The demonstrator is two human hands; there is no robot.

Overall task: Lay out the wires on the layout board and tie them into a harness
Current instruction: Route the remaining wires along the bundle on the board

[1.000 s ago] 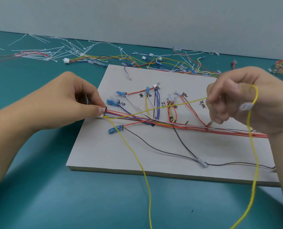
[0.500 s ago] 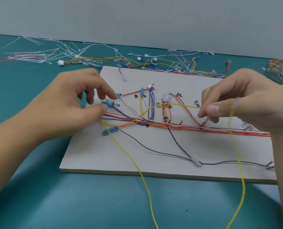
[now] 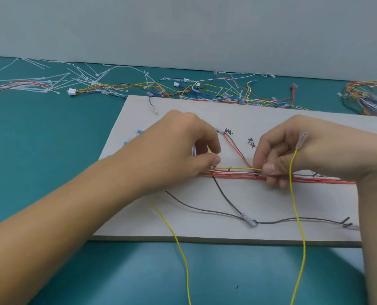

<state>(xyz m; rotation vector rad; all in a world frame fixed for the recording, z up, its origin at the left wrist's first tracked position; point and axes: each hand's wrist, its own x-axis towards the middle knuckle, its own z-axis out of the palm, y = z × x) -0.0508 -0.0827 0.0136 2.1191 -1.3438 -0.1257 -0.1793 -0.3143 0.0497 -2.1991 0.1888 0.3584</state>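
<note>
A grey layout board [image 3: 271, 119] lies on the teal table. A bundle of red, white and orange wires [image 3: 311, 180] runs across it, and a dark grey wire [image 3: 205, 209] curves below. My left hand [image 3: 178, 150] pinches a yellow wire [image 3: 238, 168] at the bundle's middle. My right hand [image 3: 304, 150] pinches the same yellow wire at the bundle further right. A clear terminal [image 3: 301, 140] on the yellow wire lies over my right hand, and the wire hangs down past the board's front edge. The left hand hides the blue connectors.
White cable ties [image 3: 57, 80] lie scattered at the back left. Loose coloured wires with white connectors [image 3: 205, 91] spread behind the board. A coiled wire bundle [image 3: 368, 95] sits at the back right. A wall [image 3: 183, 29] stands behind the table.
Both hands moved inward and down onto the wire bundle. The yellow wire between them now lies straight along the bundle. My left hand left the board's left end.
</note>
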